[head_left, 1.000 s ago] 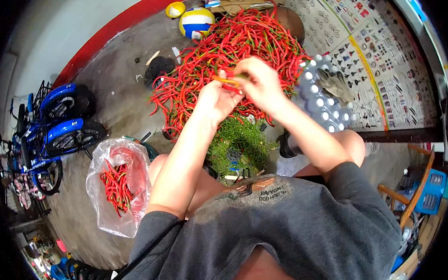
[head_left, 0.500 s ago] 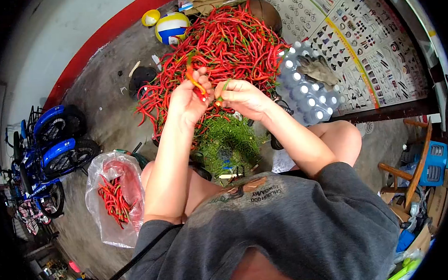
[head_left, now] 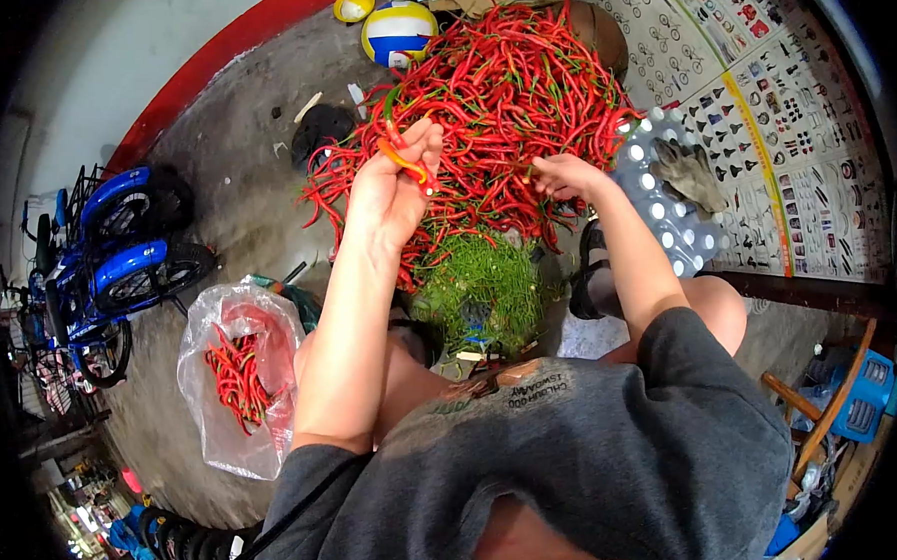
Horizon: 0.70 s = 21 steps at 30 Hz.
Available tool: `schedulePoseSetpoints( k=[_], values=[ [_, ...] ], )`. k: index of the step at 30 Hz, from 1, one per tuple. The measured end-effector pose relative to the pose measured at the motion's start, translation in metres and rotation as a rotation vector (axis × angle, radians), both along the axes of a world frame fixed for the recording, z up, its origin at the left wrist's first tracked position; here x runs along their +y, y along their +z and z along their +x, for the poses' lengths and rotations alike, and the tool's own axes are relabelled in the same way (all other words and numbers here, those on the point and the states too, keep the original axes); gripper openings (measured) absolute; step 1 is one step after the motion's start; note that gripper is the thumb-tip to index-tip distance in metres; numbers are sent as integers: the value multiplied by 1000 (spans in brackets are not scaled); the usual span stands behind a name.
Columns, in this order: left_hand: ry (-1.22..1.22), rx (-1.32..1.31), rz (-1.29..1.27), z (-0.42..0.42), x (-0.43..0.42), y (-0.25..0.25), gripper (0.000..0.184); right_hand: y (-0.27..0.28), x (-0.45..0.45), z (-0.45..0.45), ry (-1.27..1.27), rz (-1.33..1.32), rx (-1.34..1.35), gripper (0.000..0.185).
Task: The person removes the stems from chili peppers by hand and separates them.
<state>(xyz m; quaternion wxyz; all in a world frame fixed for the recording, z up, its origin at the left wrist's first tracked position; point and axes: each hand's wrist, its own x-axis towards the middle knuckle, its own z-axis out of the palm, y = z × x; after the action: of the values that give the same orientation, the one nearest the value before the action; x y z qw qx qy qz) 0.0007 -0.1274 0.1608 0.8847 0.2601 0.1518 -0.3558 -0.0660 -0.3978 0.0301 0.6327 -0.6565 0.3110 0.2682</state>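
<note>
Volleyball (head_left: pixel 399 34) on floor (head_left: pixel 227 144), glove (head_left: pixel 691 176) on bottle pack (head_left: pixel 658 209)

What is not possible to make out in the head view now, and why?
Head view:
- Pepper pile: lower layers, hidden by upper ones.
- Left hand: how many peppers it holds; they overlap.
- Right hand: whether it holds anything; fingertips too small.
- Poster: details too small.

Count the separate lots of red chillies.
3: the big heap ahead, one lot in the clear bag at left, and some in the left hand. Others may be hidden.
</note>
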Motion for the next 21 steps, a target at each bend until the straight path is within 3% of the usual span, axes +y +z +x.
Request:
schedulePoseSetpoints(
  k=[1, 2, 4, 9, 12, 16, 19, 21],
  values=[
    [13, -42, 56, 2, 1, -2, 32, -44, -16, 7, -84, -267, -53, 31],
    [27, -86, 110, 2, 2, -4, 33, -66, -26, 12, -412, -240, -122, 25],
    [42, -90, 140, 3, 3, -5, 32, -82, -38, 24, -595, -293, 0, 20],
    [52, -172, 107, 2, 10, -6, 29, -114, -37, 46, -830, -180, -22, 15],
    [72, -194, 96, 2, 13, -7, 27, -108, -29, 47, -915, -114, -62, 7],
    [47, -174, 97, 2, 11, -7, 23, -58, 24, 34, -1077, 215, -417, 13],
    [-17, -323, 288, 2, 10, -11, 21, -28, 67, 25, -1002, 12, -722, 17],
    [-6, -321, 362, 3, 6, -14, 22, 1, 89, 16, -774, -51, -830, 17]
  ],
)
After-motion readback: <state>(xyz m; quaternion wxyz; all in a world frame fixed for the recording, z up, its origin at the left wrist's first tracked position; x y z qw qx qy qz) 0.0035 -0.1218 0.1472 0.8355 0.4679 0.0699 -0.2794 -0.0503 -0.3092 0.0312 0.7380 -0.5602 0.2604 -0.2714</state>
